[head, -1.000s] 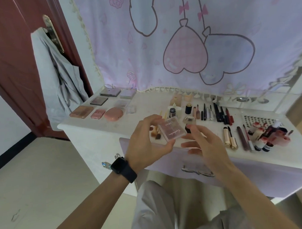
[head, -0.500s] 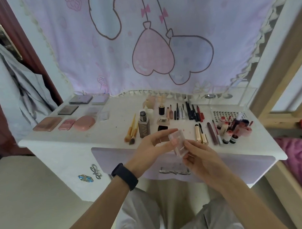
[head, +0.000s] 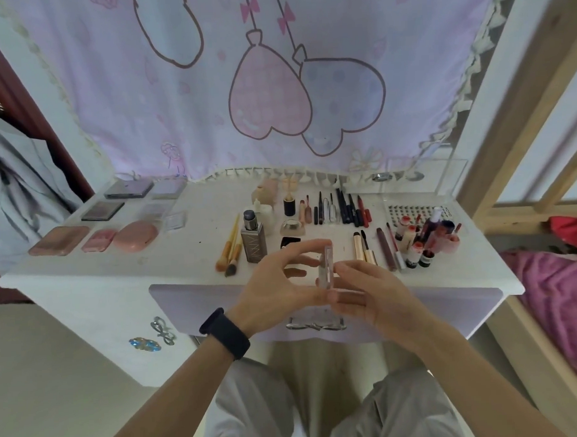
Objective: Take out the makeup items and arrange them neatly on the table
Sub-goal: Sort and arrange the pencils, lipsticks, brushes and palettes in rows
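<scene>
Just in front of the foundation bottle [head: 253, 240], over the near edge of the tabletop [head: 184, 258], the head view shows a small clear compact [head: 325, 266] held upright and edge-on between both hands. The left hand [head: 276, 284] has its grip pinching the compact, forefinger on the top edge and thumb under the bottom. The right hand [head: 375, 293] lays fairly straight, relaxed fingers against the compact's far face and clamps nothing. That looks like a steadying touch, probably so the case can be turned or checked before it is set down. Everything else is sorted by kind, which explains the layout. The makeup brushes [head: 231, 249] lie just left of the bottle. The flat palettes [head: 116, 209] sit in rows well to its left. The pencils and liners [head: 342, 208] stand in a tight line to its right and further back, and the small red-capped bottles [head: 419, 246] cluster far to its right. As a flat case, the compact most likely belongs with the palettes, so the next placement calls for a reach across to the left of the bottle.
</scene>
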### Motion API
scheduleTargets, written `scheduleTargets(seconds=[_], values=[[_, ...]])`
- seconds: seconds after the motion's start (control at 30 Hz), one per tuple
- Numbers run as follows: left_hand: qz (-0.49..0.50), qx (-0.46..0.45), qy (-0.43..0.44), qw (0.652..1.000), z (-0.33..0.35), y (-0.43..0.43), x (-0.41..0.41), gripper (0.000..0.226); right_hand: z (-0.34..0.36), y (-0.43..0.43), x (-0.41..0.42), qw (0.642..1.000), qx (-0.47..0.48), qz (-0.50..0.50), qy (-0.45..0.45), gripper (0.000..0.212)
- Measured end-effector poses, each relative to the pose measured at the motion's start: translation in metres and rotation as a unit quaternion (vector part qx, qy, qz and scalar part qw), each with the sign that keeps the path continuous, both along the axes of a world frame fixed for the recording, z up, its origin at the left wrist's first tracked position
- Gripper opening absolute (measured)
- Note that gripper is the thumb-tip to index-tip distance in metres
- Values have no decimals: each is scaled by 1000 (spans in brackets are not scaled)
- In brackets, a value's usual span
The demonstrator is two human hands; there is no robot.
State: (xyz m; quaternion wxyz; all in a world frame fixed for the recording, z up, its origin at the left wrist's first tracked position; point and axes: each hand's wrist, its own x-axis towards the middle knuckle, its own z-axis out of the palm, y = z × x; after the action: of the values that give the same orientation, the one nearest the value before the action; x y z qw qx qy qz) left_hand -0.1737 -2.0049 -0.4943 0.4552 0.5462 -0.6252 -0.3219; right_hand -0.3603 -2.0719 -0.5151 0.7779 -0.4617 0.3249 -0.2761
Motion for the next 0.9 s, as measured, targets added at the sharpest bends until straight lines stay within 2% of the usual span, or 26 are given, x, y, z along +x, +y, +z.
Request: scheduleTargets(seconds=[0.17, 0.23, 0.4, 0.57, 0.77, 0.9], values=[[-2, -7, -32, 999, -4, 2, 2, 72, 0, 0, 5, 996, -79, -12, 31, 77], [-4, 7, -30, 1000, -7, 4, 4, 72, -1, 0, 7, 992, -109, -30, 54, 69], [30, 76, 93, 992, -5, 7, 7, 57, -6, 0, 6, 977, -191, -53, 82, 46], [20, 104, 181, 978, -3, 8, 2, 41, -4, 4, 7, 959, -272, -39, 75, 44], [29, 89, 260, 961, -2, 9, 0, 44, -5, 4, 8, 956, -283, -63, 47, 28], [36, 89, 281, 955, -5, 10, -1, 41, -9, 7, 11, 940, -320, -93, 70, 28]])
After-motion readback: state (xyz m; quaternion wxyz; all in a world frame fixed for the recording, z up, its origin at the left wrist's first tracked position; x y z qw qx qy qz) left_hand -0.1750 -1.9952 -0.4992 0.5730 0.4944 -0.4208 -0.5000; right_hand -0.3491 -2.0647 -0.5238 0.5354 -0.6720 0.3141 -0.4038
